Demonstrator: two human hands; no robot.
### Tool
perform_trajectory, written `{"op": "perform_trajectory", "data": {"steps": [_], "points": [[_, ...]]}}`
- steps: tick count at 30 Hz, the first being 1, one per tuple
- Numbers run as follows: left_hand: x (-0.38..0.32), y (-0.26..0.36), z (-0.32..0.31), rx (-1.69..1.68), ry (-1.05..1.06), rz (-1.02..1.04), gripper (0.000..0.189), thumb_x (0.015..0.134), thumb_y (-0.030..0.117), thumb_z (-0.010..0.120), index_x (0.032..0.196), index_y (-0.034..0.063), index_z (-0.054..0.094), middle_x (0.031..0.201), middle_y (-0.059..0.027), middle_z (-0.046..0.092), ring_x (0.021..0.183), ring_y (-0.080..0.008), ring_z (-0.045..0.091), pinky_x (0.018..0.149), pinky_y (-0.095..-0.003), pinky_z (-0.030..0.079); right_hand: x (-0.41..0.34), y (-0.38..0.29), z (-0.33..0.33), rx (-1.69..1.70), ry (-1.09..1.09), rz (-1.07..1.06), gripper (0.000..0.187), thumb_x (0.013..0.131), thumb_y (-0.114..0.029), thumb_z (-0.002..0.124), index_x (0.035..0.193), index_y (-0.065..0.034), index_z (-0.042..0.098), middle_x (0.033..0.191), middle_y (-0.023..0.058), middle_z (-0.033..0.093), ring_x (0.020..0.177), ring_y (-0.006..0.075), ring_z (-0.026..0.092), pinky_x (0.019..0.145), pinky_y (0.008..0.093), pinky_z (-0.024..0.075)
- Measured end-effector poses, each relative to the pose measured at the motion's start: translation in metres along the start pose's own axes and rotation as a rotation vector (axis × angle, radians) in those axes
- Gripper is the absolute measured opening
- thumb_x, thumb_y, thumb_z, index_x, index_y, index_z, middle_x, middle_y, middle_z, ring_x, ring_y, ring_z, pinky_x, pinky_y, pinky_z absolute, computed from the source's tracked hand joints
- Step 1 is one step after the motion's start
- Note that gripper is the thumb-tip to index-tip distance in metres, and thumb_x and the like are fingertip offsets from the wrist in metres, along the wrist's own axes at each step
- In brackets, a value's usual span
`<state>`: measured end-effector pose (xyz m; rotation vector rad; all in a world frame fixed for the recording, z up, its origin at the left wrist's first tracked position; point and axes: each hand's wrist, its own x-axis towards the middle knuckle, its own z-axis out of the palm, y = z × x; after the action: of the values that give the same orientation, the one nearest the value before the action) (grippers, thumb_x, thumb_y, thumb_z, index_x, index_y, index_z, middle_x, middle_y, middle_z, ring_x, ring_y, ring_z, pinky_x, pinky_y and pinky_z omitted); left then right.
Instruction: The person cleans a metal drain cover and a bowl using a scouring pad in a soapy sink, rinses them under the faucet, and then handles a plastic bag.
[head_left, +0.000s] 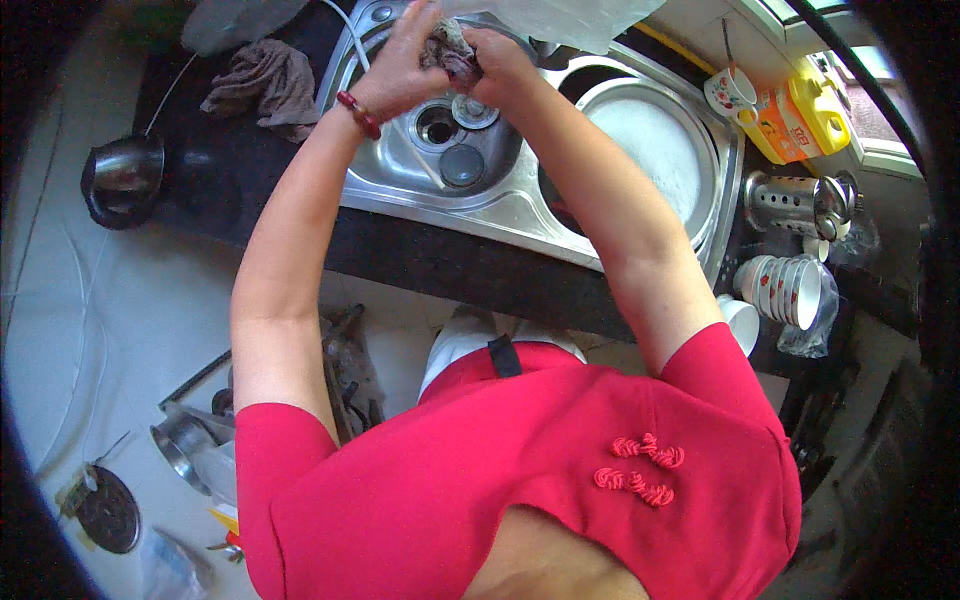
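A bunched, wet-looking patterned cloth is squeezed between my two hands above the left bowl of a stainless steel sink. My right hand grips it from the right side. On the other side, my left hand has its thumb and palm against the cloth, with some fingers stretched out; a red bracelet circles that wrist. Below the hands lie the drain opening, a round strainer, a dark round cover and a thin light stick.
A metal basin of whitish, foamy water sits in the right sink bowl. Along the right stand a yellow detergent jug, a floral mug, a perforated utensil holder and stacked bowls. A brown towel lies left.
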<state>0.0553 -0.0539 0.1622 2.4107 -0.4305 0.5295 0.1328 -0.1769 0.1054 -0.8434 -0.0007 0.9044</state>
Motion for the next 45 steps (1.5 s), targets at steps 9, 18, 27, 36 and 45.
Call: {"op": "perform_trajectory", "data": {"steps": [9, 18, 27, 36, 45], "points": [[-0.006, -0.001, 0.018, 0.729, -0.036, -0.102, 0.029, 0.077, 0.017, 0.058, 0.103, 0.0069, 0.049, 0.088, -0.0165, 0.059, 0.078, -0.0327, 0.059, 0.069, -0.04, 0.049, -0.003, 0.004, 0.024, -0.445, -0.121, -0.176, 0.016, 0.078, -0.03, 0.054, 0.07, -0.0169, 0.056, 0.065, 0.0011, 0.055, 0.057, 0.0173, 0.052, 0.047, 0.0303, 0.0351], [-0.003, -0.013, 0.029, 0.435, -0.243, -0.549, 0.023, 0.075, 0.016, 0.057, 0.094, 0.003, 0.053, 0.089, -0.0235, 0.06, 0.086, -0.0373, 0.058, 0.073, -0.0432, 0.048, 0.026, 0.01, 0.003, -2.121, 0.069, -0.899, 0.013, 0.06, -0.016, 0.061, 0.069, -0.0071, 0.063, 0.069, 0.0133, 0.062, 0.066, 0.0272, 0.061, 0.059, 0.035, 0.0496], [-0.02, -0.031, 0.034, -0.002, -0.276, -0.39, 0.02, 0.074, 0.01, 0.056, 0.09, -0.0007, 0.062, 0.088, -0.0225, 0.061, 0.082, -0.0363, 0.06, 0.073, -0.0399, 0.047, 0.017, 0.009, 0.015, -1.774, 0.089, -1.098, 0.02, 0.07, -0.022, 0.053, 0.067, -0.0038, 0.061, 0.07, 0.0159, 0.062, 0.067, 0.0296, 0.062, 0.059, 0.0418, 0.0493], [-0.021, 0.023, 0.03, -0.96, -0.278, -0.896, 0.051, 0.076, 0.01, 0.057, 0.122, 0.0021, 0.036, 0.077, -0.0029, 0.051, 0.061, -0.0101, 0.049, 0.053, -0.0244, 0.043, -0.014, 0.025, -0.022, -1.046, 0.374, -0.545, 0.032, 0.082, -0.026, 0.051, 0.104, -0.0027, 0.052, 0.084, 0.0154, 0.057, 0.071, 0.0294, 0.056, 0.062, 0.037, 0.0451], [-0.02, 0.105, 0.117, -1.08, -0.356, -0.867, 0.048, 0.08, 0.006, 0.056, 0.124, 0.0071, 0.038, 0.091, -0.0081, 0.054, 0.065, -0.0131, 0.056, 0.046, -0.0242, 0.05, -0.175, -0.026, -0.105, -0.634, 0.311, -0.317, 0.038, 0.076, -0.011, 0.058, 0.112, -0.0014, 0.052, 0.087, 0.0061, 0.053, 0.073, 0.011, 0.051, 0.065, 0.0239, 0.0431]]}}
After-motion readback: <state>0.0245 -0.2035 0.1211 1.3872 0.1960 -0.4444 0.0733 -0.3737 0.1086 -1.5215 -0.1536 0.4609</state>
